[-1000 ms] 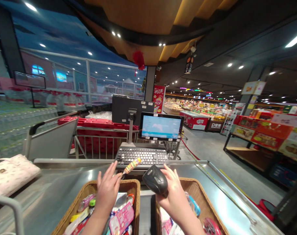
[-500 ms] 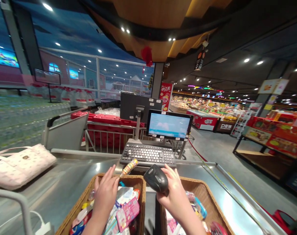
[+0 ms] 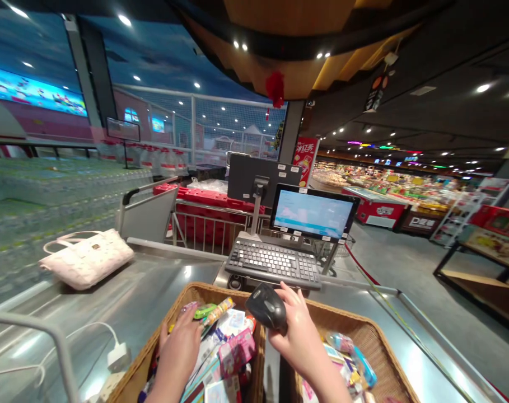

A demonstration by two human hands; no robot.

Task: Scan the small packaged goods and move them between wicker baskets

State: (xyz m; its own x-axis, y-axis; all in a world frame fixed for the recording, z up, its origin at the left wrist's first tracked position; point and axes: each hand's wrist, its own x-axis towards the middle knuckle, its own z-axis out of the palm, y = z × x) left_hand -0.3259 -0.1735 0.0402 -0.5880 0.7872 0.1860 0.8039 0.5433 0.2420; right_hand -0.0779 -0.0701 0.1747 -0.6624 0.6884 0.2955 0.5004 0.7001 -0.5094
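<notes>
My right hand is wrapped round a black barcode scanner, its head pointing left above the gap between two wicker baskets. My left hand is lowered over the left wicker basket. At its fingertips is a wrapped candy stick with a yellow and orange wrapper, its lower end meeting the fingers. Packets lie around that hand, among them a pink pack and a green item. Below my right forearm, the right wicker basket holds several more small packages.
A black keyboard and a lit screen stand beyond the baskets on the metal counter. A pale handbag lies at the left, near a white plug with its cable. A grey rail curves at front left.
My left hand has lowered the candy stick from above the left basket to the packets inside it. The view has turned left. My right hand keeps the scanner in about the same pose.
</notes>
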